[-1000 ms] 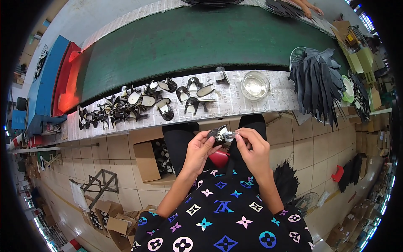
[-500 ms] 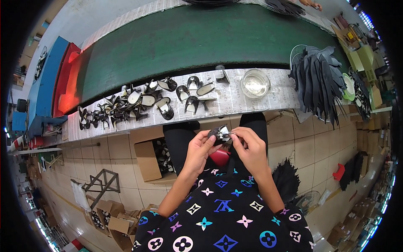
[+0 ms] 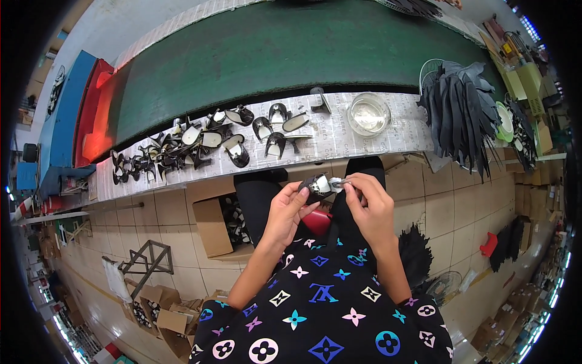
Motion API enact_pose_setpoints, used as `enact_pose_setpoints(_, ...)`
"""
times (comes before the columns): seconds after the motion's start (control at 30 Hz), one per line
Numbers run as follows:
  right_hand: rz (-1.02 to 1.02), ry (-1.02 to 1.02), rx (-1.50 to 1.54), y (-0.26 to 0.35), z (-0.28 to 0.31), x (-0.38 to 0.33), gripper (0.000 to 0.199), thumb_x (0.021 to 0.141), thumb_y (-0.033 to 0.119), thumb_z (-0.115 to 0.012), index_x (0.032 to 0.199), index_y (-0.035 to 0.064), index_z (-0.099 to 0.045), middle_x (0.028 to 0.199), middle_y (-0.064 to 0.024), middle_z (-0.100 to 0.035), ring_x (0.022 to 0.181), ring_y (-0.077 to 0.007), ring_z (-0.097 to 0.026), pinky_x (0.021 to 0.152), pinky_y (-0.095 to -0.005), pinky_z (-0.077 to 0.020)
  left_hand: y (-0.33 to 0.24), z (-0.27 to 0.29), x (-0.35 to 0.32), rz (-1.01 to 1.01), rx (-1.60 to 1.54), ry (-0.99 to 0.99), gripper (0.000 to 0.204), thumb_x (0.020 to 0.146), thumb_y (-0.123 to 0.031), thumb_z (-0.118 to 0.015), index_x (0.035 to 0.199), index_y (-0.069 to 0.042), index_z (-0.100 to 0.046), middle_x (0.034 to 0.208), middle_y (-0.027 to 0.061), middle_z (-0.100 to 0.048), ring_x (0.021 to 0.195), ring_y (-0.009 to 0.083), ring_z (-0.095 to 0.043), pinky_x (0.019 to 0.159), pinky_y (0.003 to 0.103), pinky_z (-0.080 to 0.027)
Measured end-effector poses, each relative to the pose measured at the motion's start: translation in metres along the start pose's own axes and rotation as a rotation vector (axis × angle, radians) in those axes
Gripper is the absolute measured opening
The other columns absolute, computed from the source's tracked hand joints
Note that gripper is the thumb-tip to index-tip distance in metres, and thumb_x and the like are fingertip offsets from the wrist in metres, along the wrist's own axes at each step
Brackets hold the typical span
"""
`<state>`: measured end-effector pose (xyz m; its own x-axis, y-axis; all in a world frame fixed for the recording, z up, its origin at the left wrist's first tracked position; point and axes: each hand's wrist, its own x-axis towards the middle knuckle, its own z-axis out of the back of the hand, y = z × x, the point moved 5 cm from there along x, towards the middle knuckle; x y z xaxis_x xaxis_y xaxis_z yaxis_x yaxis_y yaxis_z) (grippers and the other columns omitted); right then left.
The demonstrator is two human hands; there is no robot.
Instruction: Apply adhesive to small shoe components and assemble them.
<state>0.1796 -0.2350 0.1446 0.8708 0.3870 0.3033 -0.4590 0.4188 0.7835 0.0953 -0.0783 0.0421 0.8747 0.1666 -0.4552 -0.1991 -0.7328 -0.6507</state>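
Over my lap, my left hand (image 3: 290,209) is closed around a black shoe heel (image 3: 316,187) with a white patch on its upper face. The thumb presses on its near side. Beside it, my right hand (image 3: 371,203) is pinched at the heel's right end, on something thin and greyish too small to make out. A small white bit shows between those fingertips and the heel. On the bench ahead lie several loose black heels (image 3: 276,145) with pale faces. Farther left is a heaped pile of similar heels (image 3: 160,155).
A clear round bowl (image 3: 368,116) and one upright heel (image 3: 320,101) stand on the paper-covered bench. Dark leather pieces (image 3: 458,112) hang over its right part. Behind runs a green conveyor belt (image 3: 291,51). An open carton (image 3: 212,227) sits on the floor at left.
My right hand has moved slightly right and up, away from the heel's white face. The heel is turned a little in my left hand, and a white bit now shows at its right end.
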Motion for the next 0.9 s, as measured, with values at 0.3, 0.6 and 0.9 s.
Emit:
enact_pose_setpoints(0.3,0.014,0.050,0.061,-0.001,-0.011,-0.003,0.009,0.087,0.001,-0.068,0.096,-0.0011,-0.067,0.097,-0.0084,-0.068,0.063,-0.0100,-0.056,0.052,-0.0232,-0.0436,-0.002,0.000,0.002,-0.002,-0.014,0.006,0.022,0.100,-0.016,-0.057,0.117,-0.002,-0.058,0.108,0.0049,-0.066,0.098,0.0131,-0.065,0.088,0.031,-0.058)
enact_pose_setpoints(0.6,-0.094,-0.106,0.078,-0.020,0.004,0.005,0.010,0.088,0.002,-0.068,0.097,-0.0022,-0.067,0.096,-0.0093,-0.069,0.070,-0.0117,-0.062,0.059,-0.0243,-0.0491,-0.009,0.018,-0.009,-0.023,-0.055,-0.050,0.023,0.100,-0.016,-0.056,0.117,-0.002,-0.057,0.108,0.0044,-0.066,0.096,0.0116,-0.065,0.089,0.032,-0.057)
enact_pose_setpoints(0.9,-0.568,-0.001,0.838,-0.071,-0.034,-0.008,0.019,0.098,0.011,-0.057,0.104,-0.0049,-0.066,0.099,-0.0111,-0.070,0.080,-0.0129,-0.065,0.071,-0.0256,-0.0527,-0.039,0.132,-0.082,-0.312,0.287,-0.445,0.030,0.093,-0.012,-0.066,0.119,0.000,-0.058,0.108,0.0079,-0.064,0.099,0.0149,-0.062,0.088,0.030,-0.051)
